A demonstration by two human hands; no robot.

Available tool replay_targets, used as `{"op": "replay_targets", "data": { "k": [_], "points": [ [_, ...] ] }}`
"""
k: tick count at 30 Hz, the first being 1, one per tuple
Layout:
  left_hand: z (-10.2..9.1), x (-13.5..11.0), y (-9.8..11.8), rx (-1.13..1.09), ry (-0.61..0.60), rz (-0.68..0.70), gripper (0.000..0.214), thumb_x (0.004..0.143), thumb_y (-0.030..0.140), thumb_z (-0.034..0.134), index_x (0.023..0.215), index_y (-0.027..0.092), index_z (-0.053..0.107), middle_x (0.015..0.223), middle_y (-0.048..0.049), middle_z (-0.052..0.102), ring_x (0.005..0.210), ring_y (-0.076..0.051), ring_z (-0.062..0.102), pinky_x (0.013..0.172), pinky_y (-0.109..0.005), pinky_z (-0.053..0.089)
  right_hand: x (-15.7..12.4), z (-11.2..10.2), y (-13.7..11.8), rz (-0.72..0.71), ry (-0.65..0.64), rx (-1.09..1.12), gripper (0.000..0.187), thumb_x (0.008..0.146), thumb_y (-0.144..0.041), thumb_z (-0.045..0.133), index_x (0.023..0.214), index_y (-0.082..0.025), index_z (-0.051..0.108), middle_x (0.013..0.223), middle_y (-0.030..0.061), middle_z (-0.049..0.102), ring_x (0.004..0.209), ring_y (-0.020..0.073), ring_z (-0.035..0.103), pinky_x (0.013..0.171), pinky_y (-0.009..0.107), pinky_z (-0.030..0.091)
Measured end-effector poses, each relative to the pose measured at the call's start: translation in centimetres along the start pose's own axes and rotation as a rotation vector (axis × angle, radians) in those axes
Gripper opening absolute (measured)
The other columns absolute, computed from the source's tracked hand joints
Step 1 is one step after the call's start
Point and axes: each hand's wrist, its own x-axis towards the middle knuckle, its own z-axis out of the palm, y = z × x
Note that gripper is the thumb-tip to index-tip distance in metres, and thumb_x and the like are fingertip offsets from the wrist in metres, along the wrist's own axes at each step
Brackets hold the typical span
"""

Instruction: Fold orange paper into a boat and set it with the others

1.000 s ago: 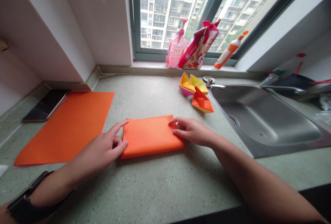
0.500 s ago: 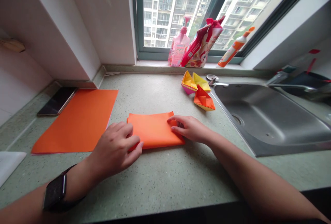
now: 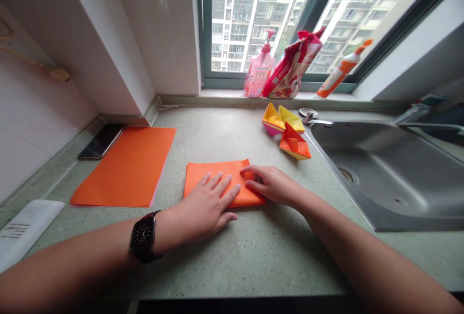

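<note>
A folded orange paper [image 3: 203, 173] lies on the green speckled counter [image 3: 235, 256] in front of me. My left hand [image 3: 206, 205], with a black watch on its wrist, lies flat on the paper with fingers stretched out. My right hand [image 3: 270, 183] rests at the paper's right edge, its fingers curled and pressing on the fold; it grips nothing that I can see. Behind and to the right sit folded paper boats: a yellow and pink pair [image 3: 281, 119] and an orange and yellow one [image 3: 294, 143].
A flat stack of orange sheets [image 3: 126, 166] lies to the left, with a dark phone [image 3: 102, 141] beside it and a white object [image 3: 25, 227] at the near left. A steel sink [image 3: 391, 173] is on the right. Bottles and a red pouch [image 3: 292, 69] stand on the windowsill.
My left hand has slid from the paper's left edge onto its top and flattened out. The right hand has stayed at the right edge. The view has shifted a little to the left.
</note>
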Motion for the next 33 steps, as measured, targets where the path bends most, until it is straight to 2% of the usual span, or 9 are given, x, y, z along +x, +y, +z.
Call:
{"op": "replay_targets", "data": {
  "k": [6, 14, 22, 26, 28, 33],
  "points": [
    [0.9, -1.2, -0.3, -0.097, -0.007, -0.022, 0.071, 0.115, 0.06, 0.039, 0.174, 0.021, 0.034, 0.177, -0.0221, 0.038, 0.164, -0.044, 0.035, 0.13, -0.07, 0.025, 0.0, 0.3, 0.6, -0.062, 0.026, 0.01, 0.034, 0.099, -0.031, 0.066, 0.13, -0.024, 0.078, 0.097, 0.0066, 0.082, 0.08, 0.0209, 0.071, 0.079, 0.032, 0.052],
    [0.6, -1.5, 0.0, -0.153, -0.023, -0.021, 0.068, 0.115, 0.059, 0.038, 0.174, 0.025, 0.036, 0.179, -0.0197, 0.036, 0.164, -0.046, 0.034, 0.13, -0.074, 0.022, 0.1, 0.5, 1.0, -0.058, 0.037, 0.057, 0.034, 0.098, -0.032, 0.067, 0.13, -0.03, 0.079, 0.124, 0.0083, 0.084, 0.103, 0.027, 0.079, 0.092, 0.039, 0.059],
    [0.6, -1.0, -0.4, -0.172, -0.023, -0.049, 0.063, 0.116, 0.055, 0.037, 0.173, 0.026, 0.039, 0.179, -0.0194, 0.036, 0.164, -0.045, 0.034, 0.129, -0.074, 0.023, 0.1, 0.7, 1.2, -0.037, 0.048, 0.035, 0.036, 0.1, -0.034, 0.067, 0.133, -0.026, 0.078, 0.128, 0.0103, 0.083, 0.104, 0.0268, 0.079, 0.092, 0.038, 0.058],
    [1.0, -1.1, -0.4, -0.153, -0.009, -0.049, 0.064, 0.116, 0.055, 0.038, 0.173, 0.027, 0.039, 0.18, -0.0184, 0.034, 0.165, -0.046, 0.032, 0.13, -0.076, 0.02, 0.1, 0.5, 1.0, -0.01, 0.031, 0.033, 0.038, 0.1, -0.034, 0.067, 0.135, -0.026, 0.077, 0.111, 0.0082, 0.085, 0.091, 0.0236, 0.078, 0.083, 0.035, 0.056],
    [1.2, -1.0, -0.4, -0.132, 0.009, -0.046, 0.062, 0.116, 0.053, 0.038, 0.173, 0.027, 0.04, 0.179, -0.0184, 0.035, 0.164, -0.047, 0.034, 0.129, -0.076, 0.021, 0.2, 0.5, 1.0, -0.002, 0.028, 0.041, 0.038, 0.099, -0.034, 0.068, 0.135, -0.027, 0.078, 0.107, 0.0072, 0.085, 0.088, 0.0231, 0.077, 0.081, 0.034, 0.056],
    [0.8, -1.2, -0.2, -0.073, 0.032, -0.012, 0.053, 0.117, 0.036, 0.039, 0.166, 0.022, 0.05, 0.172, -0.0179, 0.048, 0.156, -0.045, 0.046, 0.124, -0.072, 0.036, 0.1, 0.3, 0.8, 0.01, 0.027, 0.072, 0.038, 0.098, -0.034, 0.069, 0.135, -0.029, 0.079, 0.115, 0.0077, 0.085, 0.093, 0.0242, 0.077, 0.085, 0.035, 0.057]
  ]
}}
